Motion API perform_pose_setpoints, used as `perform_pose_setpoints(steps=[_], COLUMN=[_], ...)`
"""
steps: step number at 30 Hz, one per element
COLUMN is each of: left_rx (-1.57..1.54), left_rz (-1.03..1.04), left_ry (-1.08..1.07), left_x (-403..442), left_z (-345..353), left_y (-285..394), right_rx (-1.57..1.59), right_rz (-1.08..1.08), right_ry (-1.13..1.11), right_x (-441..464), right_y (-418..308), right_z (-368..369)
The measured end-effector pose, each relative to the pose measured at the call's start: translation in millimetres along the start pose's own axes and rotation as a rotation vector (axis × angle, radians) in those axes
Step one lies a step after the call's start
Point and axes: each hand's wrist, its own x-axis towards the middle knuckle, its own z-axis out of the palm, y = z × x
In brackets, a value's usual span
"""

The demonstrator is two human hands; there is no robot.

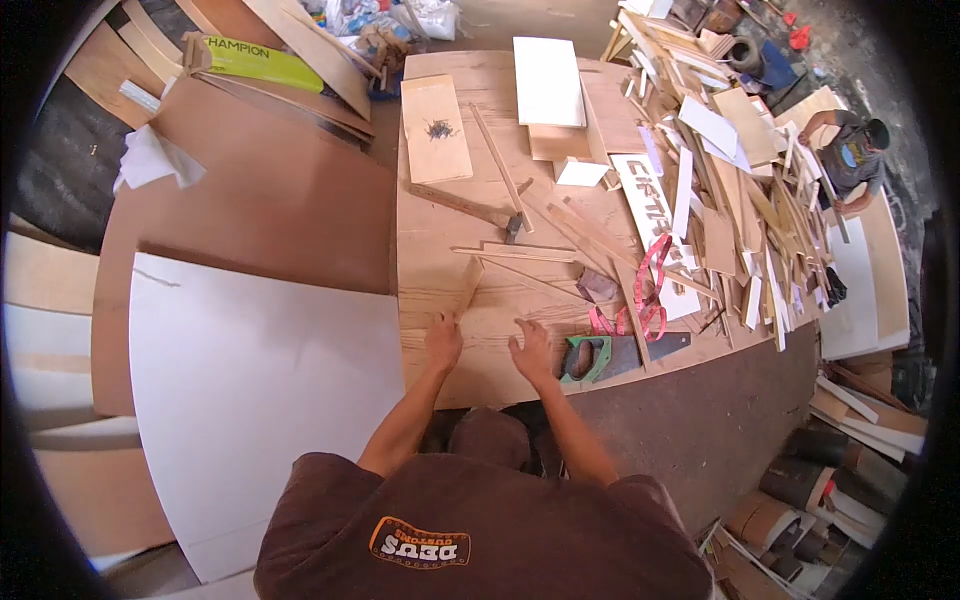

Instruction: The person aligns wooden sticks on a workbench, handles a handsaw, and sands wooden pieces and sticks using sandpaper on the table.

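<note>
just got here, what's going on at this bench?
A person's left hand grips the near end of a short wood piece over a wooden tabletop. The right hand is beside it, open and holding nothing. A green-handled saw lies to its right, and a hammer lies farther up. Another person is at the far right, beyond a pile of wood scraps.

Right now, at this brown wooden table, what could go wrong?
The green-handled handsaw lies near the right hand by the edge of the table; it might get knocked off. The looped pink tape might snag if the wooden strip near it moves. The dark metal fasteners could scatter if their pale rectangular board gets bumped.
</note>
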Motion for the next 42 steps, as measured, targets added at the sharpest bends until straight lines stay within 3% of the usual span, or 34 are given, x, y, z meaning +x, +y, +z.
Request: perform_pose_setpoints(steps=[3,4,6,7,9,13,21,28,32,34,36,38,42], left_rx=[-0.166,-0.265,-0.384,-0.453,-0.529,-0.731,-0.726,-0.751,-0.739,-0.706,-0.631,-0.676,-0.716], left_rz=[0.082,0.168,0.306,0.378,0.486,0.597,0.916,1.14,1.111,0.897,0.945,1.016,0.912], left_ry=[-0.237,-0.181,-0.131,-0.156,-0.2,-0.209,-0.356,-0.431,-0.514,-0.697,-0.685,-0.624,-0.658], left_x=[-8.7,-14.0,-12.6,-20.1,-26.2,-38.0,-93.9,-164.3,-202.6,-214.9,-221.2,-223.3,-209.0], left_z=[-14.3,-36.1,-81.8,-102.8,-136.6,-183.2,-223.8,-177.9,-154.5,-143.7,-132.3,-114.7,-85.0], left_y=[-20.8,-9.5,22.4,33.2,58.2,110.1,206.7,283.7,310.5,321.0,326.2,325.3,309.7], right_rx=[0.172,0.165,0.614,0.61,1.094,1.397,1.634,1.636,1.448,1.394,1.111,0.974,0.767], right_rz=[-0.038,-0.016,0.181,0.192,0.102,-0.108,-0.316,-0.252,-0.215,-0.174,-0.019,-0.042,0.051], right_ry=[0.004,0.027,0.082,0.127,0.221,0.302,0.666,0.874,0.996,0.978,0.9,0.829,0.676], right_x=[-11.1,-14.2,-7.4,-6.9,-10.2,-32.8,-93.2,-166.7,-209.6,-220.1,-224.8,-220.0,-204.4], right_y=[-29.4,-42.6,-73.0,-88.2,-117.6,-165.3,-166.9,-96.7,-47.6,-24.2,-7.6,6.9,25.6], right_z=[17.1,16.0,-5.9,-25.1,-69.6,-155.3,-252.3,-317.4,-350.9,-355.9,-351.1,-334.4,-303.3])
